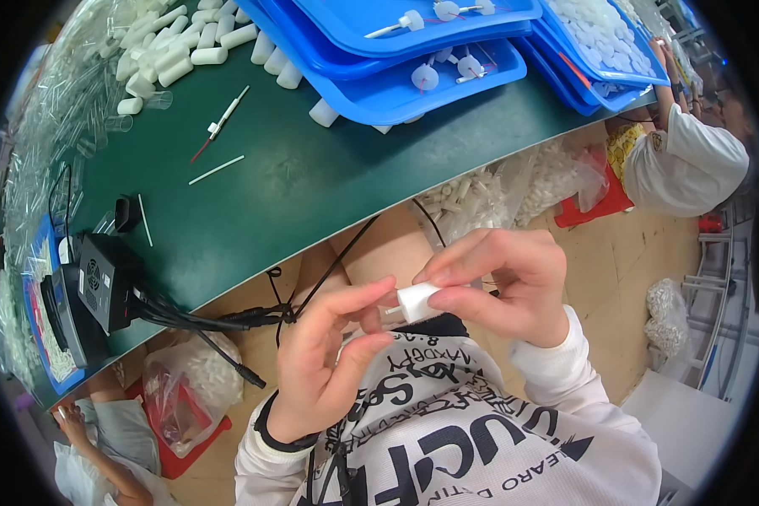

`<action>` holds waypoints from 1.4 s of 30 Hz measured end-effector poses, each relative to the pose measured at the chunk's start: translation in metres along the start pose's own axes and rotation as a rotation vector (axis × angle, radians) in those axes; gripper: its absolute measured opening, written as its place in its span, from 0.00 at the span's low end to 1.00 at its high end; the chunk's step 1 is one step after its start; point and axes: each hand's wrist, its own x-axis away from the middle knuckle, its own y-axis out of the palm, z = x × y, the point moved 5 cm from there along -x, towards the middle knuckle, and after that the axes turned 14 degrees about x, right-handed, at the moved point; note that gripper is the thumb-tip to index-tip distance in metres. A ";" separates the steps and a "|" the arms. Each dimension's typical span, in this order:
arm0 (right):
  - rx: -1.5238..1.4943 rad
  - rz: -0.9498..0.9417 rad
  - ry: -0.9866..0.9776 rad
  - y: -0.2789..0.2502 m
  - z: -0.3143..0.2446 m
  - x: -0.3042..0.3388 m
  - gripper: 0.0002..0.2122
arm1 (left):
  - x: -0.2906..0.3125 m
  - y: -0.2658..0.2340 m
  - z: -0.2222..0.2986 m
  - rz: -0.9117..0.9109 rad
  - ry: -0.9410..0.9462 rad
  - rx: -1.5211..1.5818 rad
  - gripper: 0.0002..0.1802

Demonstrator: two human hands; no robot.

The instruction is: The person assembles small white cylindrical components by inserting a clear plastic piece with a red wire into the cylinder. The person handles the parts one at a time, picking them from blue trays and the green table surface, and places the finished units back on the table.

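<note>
My right hand (514, 282) pinches a short white plastic cylinder (415, 302) between thumb and fingers, just beyond the table's near edge and above my lap. A thin pale stem sticks out of the cylinder's left end. Close to that end is my left hand (333, 354), its thumb and fingers apart with nothing visibly gripped between them. On the green table (287, 181) lie a thin white stick with a red tip and small white block (218, 126) and a plain white stick (217, 169).
Stacked blue trays (447, 93) hold white discs with stems. White cylinders (177, 67) and clear tubes (51, 126) are heaped at the left. A black box with a fan (105, 282) trails cables toward me. Co-workers sit at right (687, 160) and lower left (101, 455).
</note>
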 end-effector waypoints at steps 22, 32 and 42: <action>-0.104 -0.168 0.218 0.008 0.009 0.019 0.16 | -0.004 0.009 0.012 0.097 0.242 -0.450 0.17; 0.006 -0.078 0.051 0.003 0.002 0.019 0.10 | -0.002 0.018 0.021 -0.001 0.369 -0.589 0.18; -0.173 -0.028 0.311 0.011 0.026 0.020 0.12 | -0.007 0.007 -0.006 0.156 -0.152 -0.140 0.12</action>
